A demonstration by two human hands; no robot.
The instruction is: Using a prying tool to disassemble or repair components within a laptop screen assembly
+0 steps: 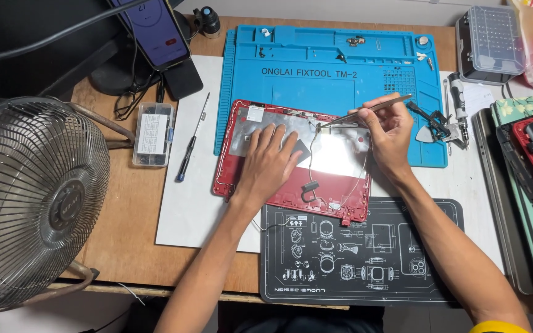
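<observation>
A wooden worktop point(124, 240) carried a blue silicone repair mat point(334, 68), a black printed mat point(359, 259) and a wire-grille fan point(29, 203). A red laptop lid shell point(291, 194) lay across both mats. The left hand point(269, 163) pressed flat, fingers spread, on its silver inner panel. The right hand point(390, 132) pinched metal tweezers point(371, 110), tips touching the shell's upper edge.

A wooden desk point(124, 234) is filling the view, with a wire-caged fan point(29, 203) standing at its left edge. Bright overhead light is glaring off the middle. Pale floor is showing below.
</observation>
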